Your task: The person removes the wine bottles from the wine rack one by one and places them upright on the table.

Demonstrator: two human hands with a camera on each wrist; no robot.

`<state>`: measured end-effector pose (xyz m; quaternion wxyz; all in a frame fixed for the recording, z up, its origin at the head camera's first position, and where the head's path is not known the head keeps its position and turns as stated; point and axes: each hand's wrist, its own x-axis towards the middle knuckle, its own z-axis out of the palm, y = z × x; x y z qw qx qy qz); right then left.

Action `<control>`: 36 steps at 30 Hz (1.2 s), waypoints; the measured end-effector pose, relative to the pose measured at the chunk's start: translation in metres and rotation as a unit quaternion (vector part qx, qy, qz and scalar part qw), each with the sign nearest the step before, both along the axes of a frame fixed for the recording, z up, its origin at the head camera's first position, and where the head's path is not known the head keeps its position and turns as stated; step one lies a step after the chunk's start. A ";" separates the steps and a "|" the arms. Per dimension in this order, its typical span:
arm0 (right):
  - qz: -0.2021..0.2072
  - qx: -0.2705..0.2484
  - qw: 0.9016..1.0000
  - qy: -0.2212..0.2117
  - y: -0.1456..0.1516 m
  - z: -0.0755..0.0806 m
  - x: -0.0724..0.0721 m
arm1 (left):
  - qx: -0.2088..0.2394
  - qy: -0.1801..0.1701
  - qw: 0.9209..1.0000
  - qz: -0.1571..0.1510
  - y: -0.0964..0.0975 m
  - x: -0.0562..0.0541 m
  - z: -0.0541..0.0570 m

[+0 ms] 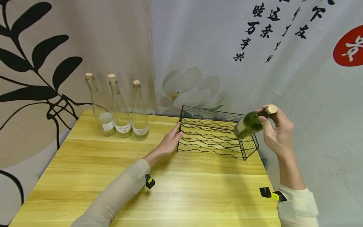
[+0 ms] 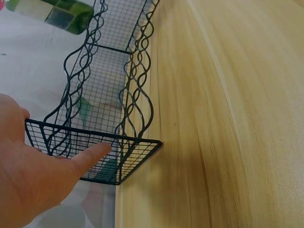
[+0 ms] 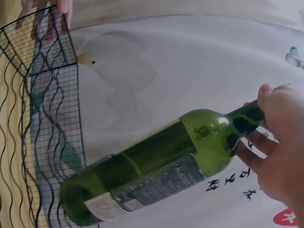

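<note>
A black wire bottle rack (image 1: 210,140) stands at the table's back, its wavy wires running lengthwise between mesh end panels. My left hand (image 1: 170,140) holds its left end; in the left wrist view one finger (image 2: 92,156) lies along the outer mesh, and the other fingers are mostly hidden. My right hand (image 1: 279,132) grips a green wine bottle (image 1: 249,125) by its corked neck. The bottle hangs tilted above the rack's right end, base toward the rack. In the right wrist view, the bottle (image 3: 142,166) shows a dark label and the fingers curl round the neck.
Three clear corked bottles (image 1: 140,121) with white labels stand upright at the table's back left. A printed fabric backdrop (image 1: 198,47) hangs right behind the wooden table (image 1: 181,189). The rack's right end lies near the table's right edge.
</note>
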<state>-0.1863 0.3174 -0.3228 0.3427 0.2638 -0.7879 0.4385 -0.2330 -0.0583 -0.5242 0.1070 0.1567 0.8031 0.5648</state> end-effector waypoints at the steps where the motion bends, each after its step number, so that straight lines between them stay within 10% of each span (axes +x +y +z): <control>1: 0.004 -0.003 1.000 -0.003 -0.001 0.002 0.002 | -0.001 0.000 1.000 0.000 0.000 0.000 0.000; 12: 0.031 -0.036 0.999 -0.016 -0.014 0.016 0.020 | -0.007 -0.003 1.000 0.003 0.000 0.000 0.000; 23: 0.154 -0.096 0.983 -0.036 -0.034 0.020 0.038 | -0.011 0.000 1.000 0.005 0.000 0.000 0.002; 36: 0.219 -0.065 0.969 -0.093 -0.073 -0.002 0.047 | -0.004 0.001 1.000 0.005 0.001 -0.001 0.001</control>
